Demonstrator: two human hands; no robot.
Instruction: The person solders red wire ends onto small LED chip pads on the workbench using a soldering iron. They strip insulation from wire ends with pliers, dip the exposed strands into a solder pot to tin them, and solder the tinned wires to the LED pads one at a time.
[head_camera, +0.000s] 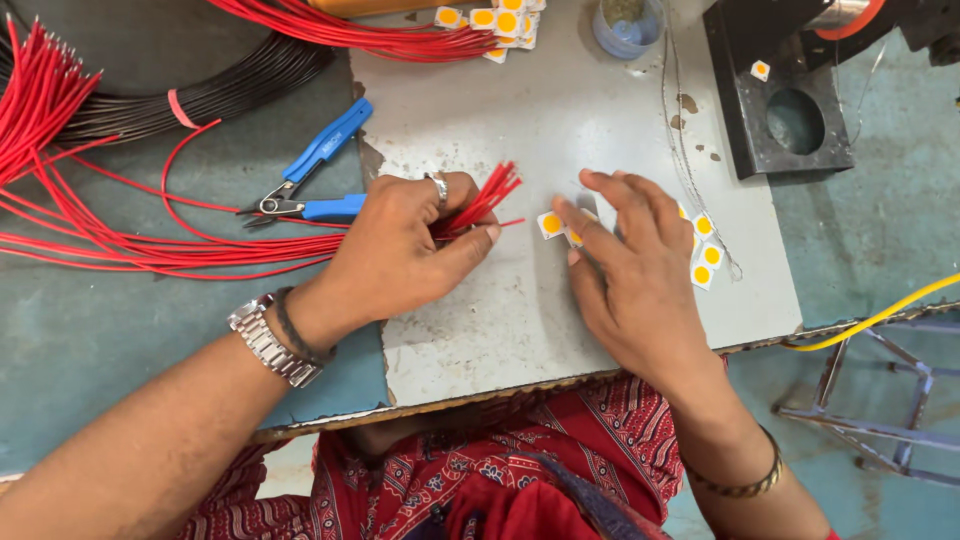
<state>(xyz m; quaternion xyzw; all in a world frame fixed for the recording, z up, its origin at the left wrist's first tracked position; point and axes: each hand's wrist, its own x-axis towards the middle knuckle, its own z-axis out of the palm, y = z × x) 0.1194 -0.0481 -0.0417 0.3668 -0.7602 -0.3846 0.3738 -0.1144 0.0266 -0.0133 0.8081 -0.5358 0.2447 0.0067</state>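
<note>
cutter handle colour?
Blue, on the cutter lying beside the left hand; clearest in the head view.

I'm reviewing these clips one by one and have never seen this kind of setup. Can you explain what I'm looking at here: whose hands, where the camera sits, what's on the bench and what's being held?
There is no machine here: one camera on a person's head looks down at their own two bare hands over a workbench.

The left hand, with a ring and a metal wristwatch, grips a bundle of short red wires whose ends fan out past the fingers. The right hand lies flat, fingertips on small white square chips with yellow centres; more of these show beside the hand.

These things rest on a grey plate laid on the bench. To the left lie blue-handled cutters and long red wires, with black wires above. At the top are more chips, a small clear cup and a black block with a round hole.
</note>
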